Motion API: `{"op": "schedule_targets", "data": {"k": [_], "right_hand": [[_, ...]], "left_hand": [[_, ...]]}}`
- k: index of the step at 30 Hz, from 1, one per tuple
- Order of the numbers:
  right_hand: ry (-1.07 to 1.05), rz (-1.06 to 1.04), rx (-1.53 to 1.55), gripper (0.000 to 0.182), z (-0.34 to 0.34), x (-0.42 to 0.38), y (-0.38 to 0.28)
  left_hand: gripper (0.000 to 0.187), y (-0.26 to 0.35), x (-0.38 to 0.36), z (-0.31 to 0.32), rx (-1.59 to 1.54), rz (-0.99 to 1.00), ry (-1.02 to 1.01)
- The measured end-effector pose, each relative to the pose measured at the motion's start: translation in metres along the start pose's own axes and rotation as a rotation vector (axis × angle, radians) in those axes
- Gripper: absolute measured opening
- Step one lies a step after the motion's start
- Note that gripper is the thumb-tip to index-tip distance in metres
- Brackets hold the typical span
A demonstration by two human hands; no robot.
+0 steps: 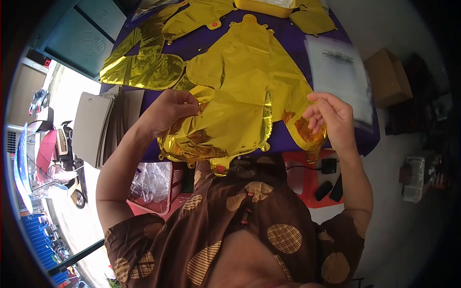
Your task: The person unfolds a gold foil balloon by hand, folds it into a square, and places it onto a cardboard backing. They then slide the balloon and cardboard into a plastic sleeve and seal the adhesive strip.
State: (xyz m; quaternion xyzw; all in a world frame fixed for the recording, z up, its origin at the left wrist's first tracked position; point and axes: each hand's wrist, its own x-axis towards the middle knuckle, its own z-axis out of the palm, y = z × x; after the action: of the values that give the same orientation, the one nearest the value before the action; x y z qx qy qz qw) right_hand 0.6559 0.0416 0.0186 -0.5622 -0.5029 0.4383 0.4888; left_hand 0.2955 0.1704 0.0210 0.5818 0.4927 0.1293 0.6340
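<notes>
From my remote seat I see a flat gold foil balloon (240, 81) spread over the middle of the purple-covered table (283, 137), its near end and red-marked tab hanging past the near edge. The left hand (175, 109) pinches its left edge; the right hand (333, 117), well apart, is loosely curled with thumb and fingers parted, over foil on the right. I can't tell whether it touches. Purple cloth shows in a narrow strip between that foil and the clear plastic bags (336, 72) along the right edge. More gold foil pieces (144, 69) crowd the far left; a yellow tray (264, 8) sits far. Grey cardboard sheets (93, 125) stand just beside the left edge.
</notes>
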Motion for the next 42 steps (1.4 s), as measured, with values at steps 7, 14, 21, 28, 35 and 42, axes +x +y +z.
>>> {"op": "schedule_targets", "data": {"k": [7,14,21,28,35,42], "right_hand": [[-0.021,-0.006,-0.021,0.029,0.004,-0.002,0.001],[-0.008,-0.106,-0.272,0.023,0.011,0.002,0.002],[-0.048,-0.543,-0.764,0.022,0.046,0.021,-0.007],[-0.162,-0.645,-0.871,0.029,0.067,0.031,0.002],[-0.213,-0.681,-0.947,0.041,0.085,0.04,0.005],[-0.266,-0.687,-0.967,0.047,0.097,0.044,0.009]], "left_hand": [[0.008,-0.001,0.002,0.001,0.035,-0.015,0.012],[0.011,-0.003,0.004,-0.002,0.073,-0.037,-0.009],[0.013,-0.008,0.006,0.003,0.105,0.052,0.013],[0.011,0.0,0.004,0.002,0.179,-0.006,-0.017],[0.01,-0.002,0.007,0.002,0.2,0.009,-0.025],[0.01,0.001,0.008,0.002,0.24,0.002,-0.024]]}}
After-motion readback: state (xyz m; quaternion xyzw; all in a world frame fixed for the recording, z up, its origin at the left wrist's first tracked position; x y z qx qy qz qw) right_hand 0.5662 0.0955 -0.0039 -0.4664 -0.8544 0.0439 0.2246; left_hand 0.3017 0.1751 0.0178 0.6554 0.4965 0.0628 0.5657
